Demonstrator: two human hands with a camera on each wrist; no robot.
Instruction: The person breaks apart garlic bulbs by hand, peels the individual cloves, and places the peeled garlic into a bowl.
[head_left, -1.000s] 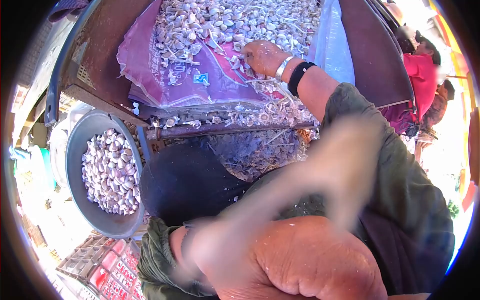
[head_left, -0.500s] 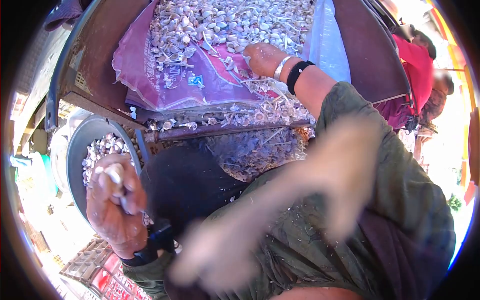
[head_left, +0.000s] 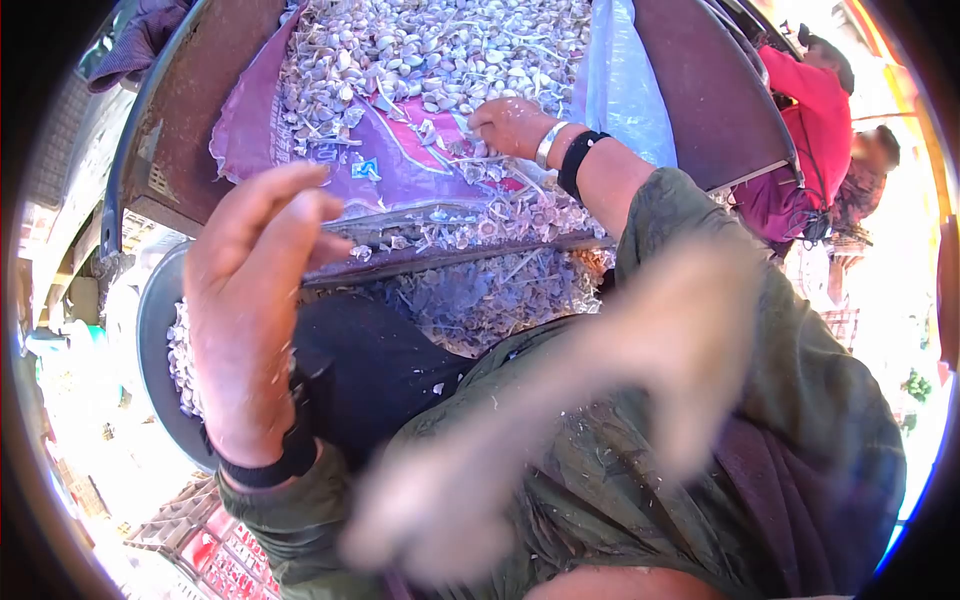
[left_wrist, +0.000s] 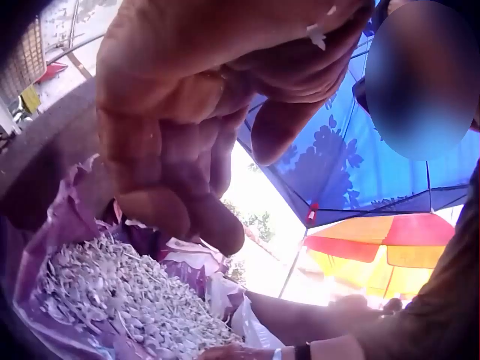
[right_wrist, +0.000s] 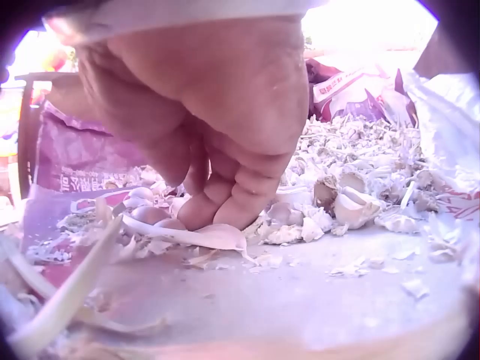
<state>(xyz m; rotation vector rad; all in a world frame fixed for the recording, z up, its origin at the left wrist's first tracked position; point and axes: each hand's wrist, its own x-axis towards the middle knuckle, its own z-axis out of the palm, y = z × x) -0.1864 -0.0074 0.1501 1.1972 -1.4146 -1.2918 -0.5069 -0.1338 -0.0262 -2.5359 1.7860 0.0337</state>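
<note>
My left hand point(head_left: 255, 300) is raised between the basin and the sack, fingers loosely bent with nothing in them. In the left wrist view a white flake of skin point(left_wrist: 317, 37) clings to it. My right hand point(head_left: 515, 127) reaches onto the purple sack point(head_left: 395, 190), at the near edge of a heap of garlic cloves point(head_left: 430, 60). The right wrist view shows its fingers point(right_wrist: 247, 191) curled down around cloves, fingertips right at the surface. A pale clove point(right_wrist: 217, 238) with a long dry tail lies before them.
A grey basin point(head_left: 160, 400) with garlic cloves point(head_left: 182, 360) stands at the left, partly behind my left hand. Papery skins point(head_left: 540, 215) litter the metal edge. Red crates point(head_left: 225, 545) lie lower left. A person in red point(head_left: 820, 130) is at the right. Pale blurs cover mid-view.
My left hand went from close to the camera to over the basin with cloves in it, then up and right, now holding none. My right hand stays by the heap. The view has shifted slightly.
</note>
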